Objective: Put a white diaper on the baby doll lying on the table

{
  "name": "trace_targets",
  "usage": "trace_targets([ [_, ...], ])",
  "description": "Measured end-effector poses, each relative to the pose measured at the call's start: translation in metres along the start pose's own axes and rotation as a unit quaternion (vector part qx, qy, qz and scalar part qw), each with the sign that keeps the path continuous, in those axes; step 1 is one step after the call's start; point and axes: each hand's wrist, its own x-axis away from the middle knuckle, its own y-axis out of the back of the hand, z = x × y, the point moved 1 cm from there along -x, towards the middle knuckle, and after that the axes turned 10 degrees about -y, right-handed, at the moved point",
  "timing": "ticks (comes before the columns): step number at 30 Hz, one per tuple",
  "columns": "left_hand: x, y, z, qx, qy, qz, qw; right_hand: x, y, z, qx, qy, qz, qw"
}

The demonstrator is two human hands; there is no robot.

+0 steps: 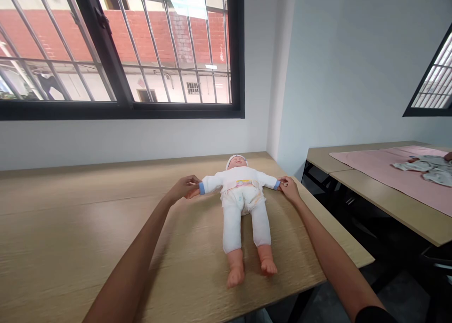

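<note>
A baby doll [242, 196] lies on its back on the wooden table, head toward the wall and bare feet toward me. It wears a white outfit with blue cuffs, a diaper [243, 197] around its hips and a white cap. Both doll arms are stretched out sideways. My left hand [185, 187] is closed around the doll's hand at the left blue cuff. At the opposite cuff, my right hand [289, 189] pinches the doll's other hand. My fingers partly hide both doll hands.
The wooden table [88, 233] reaches the wall under a barred window [123, 109]. Across a gap on the right stands another table with a pink cloth [381, 165] and pale patterned clothes [429, 165]. Part of another person's hand [448, 157] shows at the right edge.
</note>
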Motion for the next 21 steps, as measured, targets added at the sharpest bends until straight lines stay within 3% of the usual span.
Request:
trace_targets([
  [5,-0.001,0.000,0.001,-0.023,-0.014,-0.013,1.000,0.000,0.001,0.000,0.009,0.003,0.000,1.000],
  [12,-0.003,0.021,0.011,-0.054,-0.080,0.030,0.995,-0.002,0.001,-0.002,0.010,0.009,-0.016,1.000],
  [17,0.000,0.032,0.014,-0.057,-0.077,0.065,0.993,-0.005,0.001,-0.005,0.014,0.006,-0.043,0.999],
  [21,-0.001,0.031,0.011,-0.048,-0.058,0.078,0.994,-0.007,0.001,-0.007,0.005,0.002,-0.038,0.999],
])
